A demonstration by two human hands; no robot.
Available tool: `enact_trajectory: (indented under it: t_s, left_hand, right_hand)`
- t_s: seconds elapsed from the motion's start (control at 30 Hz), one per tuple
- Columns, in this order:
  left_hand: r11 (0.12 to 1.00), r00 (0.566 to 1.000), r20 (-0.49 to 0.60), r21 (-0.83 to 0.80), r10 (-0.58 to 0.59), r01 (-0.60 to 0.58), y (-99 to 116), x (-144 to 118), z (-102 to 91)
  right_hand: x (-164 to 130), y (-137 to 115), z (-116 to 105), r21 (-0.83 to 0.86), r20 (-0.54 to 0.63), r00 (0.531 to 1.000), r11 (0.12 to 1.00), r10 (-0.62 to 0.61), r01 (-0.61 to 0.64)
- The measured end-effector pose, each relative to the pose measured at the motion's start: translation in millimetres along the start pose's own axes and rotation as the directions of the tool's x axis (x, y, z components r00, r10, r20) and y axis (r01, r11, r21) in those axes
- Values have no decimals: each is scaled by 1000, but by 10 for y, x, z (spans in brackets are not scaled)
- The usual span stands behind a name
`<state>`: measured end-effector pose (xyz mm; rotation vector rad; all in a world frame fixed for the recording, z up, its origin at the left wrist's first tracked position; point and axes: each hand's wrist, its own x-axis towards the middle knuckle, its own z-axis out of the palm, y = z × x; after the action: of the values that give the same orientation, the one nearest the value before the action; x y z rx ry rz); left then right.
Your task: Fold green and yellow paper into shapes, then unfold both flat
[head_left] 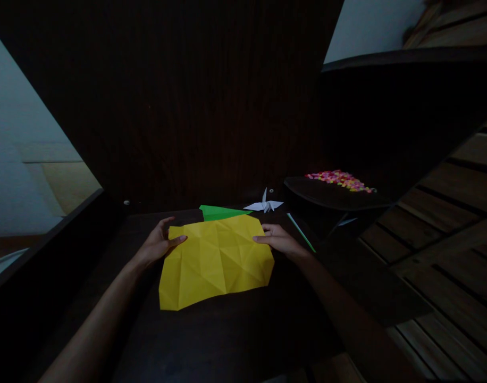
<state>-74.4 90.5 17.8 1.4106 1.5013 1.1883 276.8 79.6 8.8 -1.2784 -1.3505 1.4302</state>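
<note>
We've got both forearms coming in low from the bottom edge, converging on a yellow paper sheet lying flat on the dark tabletop, roughly centre of view. Left hand sits at the sheet's upper-left corner: fingers loosely spread, thumb lifted, fingertips laid on the paper edge, not pinching. Right hand mirrors it at the upper-right edge, palm down, fingers extended and close together, tips on the paper. Neither hand is closed round anything.

Sheet is roughly square, matte, bright yellow, covered in a grid of diagonal and straight creases; it sits slightly rumpled, not fully flat. Just behind it, touching or partly under its far edge (too dark for us to tell which), a green paper, smooth, pointed shape. Further back, a small white folded paper crane, wings out. Right of the right hand, a thin green strip lies diagonally. Well apart, upper right, a dark tray holding a heap of small multicoloured pieces
</note>
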Motion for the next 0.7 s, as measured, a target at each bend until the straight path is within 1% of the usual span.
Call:
enact_trajectory:
  t_s: [0.07,0.1,0.13,0.17,0.2,0.23,0.27,0.3,0.33,0.37,0.4,0.43,0.47,0.5,0.57,0.63,0.7]
  left_hand:
    - [996,999,-13,75,46,-45,-34,11,-20]
    - [991,997,-26,114,74,-71,-37,18,-34]
    - [983,993,-45,153,107,-99,-24,22,-49]
    - [973,987,-71,190,145,-129,7,20,-64]
    - [962,978,-102,224,185,-159,56,10,-76]
    - [945,964,-128,262,233,-194,121,-10,-78]
    - [929,950,-145,293,275,-224,197,-41,-68]
    - [906,936,-141,331,323,-263,277,-81,-41]
    - [842,909,-90,423,408,-336,351,-128,6]
    - [772,884,3,486,467,-410,413,-180,70]
    - [703,857,111,523,503,-481,455,-233,150]
    - [641,829,209,546,518,-539,473,-285,239]
    - [623,818,258,544,514,-562,466,-332,332]
    - [613,813,287,543,506,-574,438,-373,420]
    - [597,810,324,552,490,-582,333,-439,558]
    - [587,814,338,569,472,-576,208,-487,625]
    - [566,826,355,605,437,-560,99,-528,632]
  right_hand:
    - [-16,27,-42,-66,-35,999,998,15,-17]
    - [-29,26,-59,-111,-81,997,994,-7,-2]
    - [-46,9,-70,-185,-145,988,982,-57,29]
    - [-67,-26,-73,-286,-220,965,955,-139,73]
    - [-92,-80,-63,-410,-283,926,904,-251,120]
    - [-120,-153,-39,-525,-310,876,835,-368,165]
    - [-150,-239,2,-608,-297,832,765,-469,214]
    - [-179,-333,61,-672,-241,799,688,-552,273]
    - [-205,-427,137,-716,-170,772,615,-613,330]
    - [-228,-513,229,-745,-94,752,548,-652,382]
    - [-246,-582,333,-759,-30,743,499,-668,418]
    - [-258,-628,445,-761,28,744,469,-667,449]
    - [-266,-647,559,-757,87,752,447,-654,476]
    - [-269,-635,669,-754,137,761,432,-634,495]
    - [-262,-529,852,-759,229,796,409,-560,506]
    - [-245,-351,957,-791,248,836,396,-490,467]
    - [-228,-165,975,-819,229,875,401,-427,410]
